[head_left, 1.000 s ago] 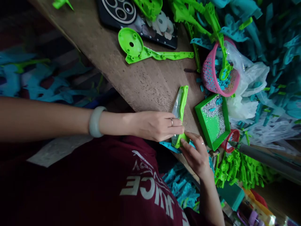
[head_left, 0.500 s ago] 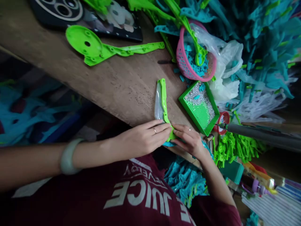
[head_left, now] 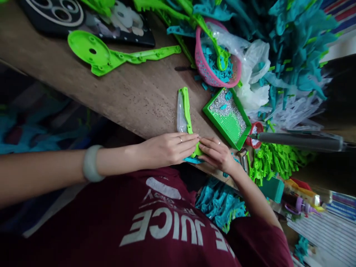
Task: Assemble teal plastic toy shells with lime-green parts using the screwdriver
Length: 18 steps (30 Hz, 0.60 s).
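Note:
Both hands meet at the table's near edge over a slim green plastic part (head_left: 187, 107) with a clear, blade-shaped plastic piece (head_left: 181, 116) along its left side. My left hand (head_left: 176, 147), wearing a ring and a pale bangle, lies over its lower end with fingers together, holding it. From the other side my right hand (head_left: 218, 152) pinches the same lower end. A blue plastic piece (head_left: 193, 160) shows just below the fingers. How the pieces join there is hidden under them.
A green tray (head_left: 208, 110) holds small silver screws. Behind it stands a pink basket (head_left: 198, 59) of blue pieces. A larger green part (head_left: 91, 52) lies at the back left. A dark grey rod-like tool (head_left: 300, 140) juts in from the right, above a red basket (head_left: 260, 128).
The whole view has shifted, so the table things appear further left and slightly higher. My hands keep the same hold on the green part.

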Each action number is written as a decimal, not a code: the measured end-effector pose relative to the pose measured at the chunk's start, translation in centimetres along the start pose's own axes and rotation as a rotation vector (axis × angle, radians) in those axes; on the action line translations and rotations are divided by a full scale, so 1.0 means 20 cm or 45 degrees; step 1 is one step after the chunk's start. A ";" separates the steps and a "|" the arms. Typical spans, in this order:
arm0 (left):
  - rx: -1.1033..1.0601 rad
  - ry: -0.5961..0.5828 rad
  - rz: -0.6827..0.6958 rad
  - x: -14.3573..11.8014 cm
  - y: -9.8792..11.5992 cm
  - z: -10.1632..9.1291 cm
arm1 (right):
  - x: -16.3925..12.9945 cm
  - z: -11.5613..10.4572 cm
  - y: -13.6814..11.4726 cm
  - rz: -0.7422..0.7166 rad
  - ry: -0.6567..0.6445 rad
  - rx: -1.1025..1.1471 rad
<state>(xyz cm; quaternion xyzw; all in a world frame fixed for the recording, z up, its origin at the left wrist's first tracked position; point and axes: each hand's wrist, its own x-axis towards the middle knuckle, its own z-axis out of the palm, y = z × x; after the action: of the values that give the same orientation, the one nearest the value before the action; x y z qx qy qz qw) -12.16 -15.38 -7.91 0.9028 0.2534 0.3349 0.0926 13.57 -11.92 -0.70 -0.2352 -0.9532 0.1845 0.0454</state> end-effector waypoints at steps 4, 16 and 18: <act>-0.082 -0.024 -0.015 0.00 -0.02 -0.02 | 0.02 -0.05 -0.06 0.265 0.004 0.028; -0.054 -0.078 0.120 0.02 -0.13 -0.07 | 0.08 -0.03 -0.06 0.208 -0.144 -0.080; -0.054 -0.088 0.164 0.03 -0.12 -0.06 | 0.09 -0.03 -0.05 0.206 -0.169 -0.161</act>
<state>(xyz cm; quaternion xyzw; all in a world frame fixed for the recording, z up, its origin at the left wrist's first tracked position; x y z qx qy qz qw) -13.57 -12.92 -7.41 0.9261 0.1843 0.3142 0.0984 11.68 -11.77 0.22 -0.3009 -0.9418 0.1424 -0.0478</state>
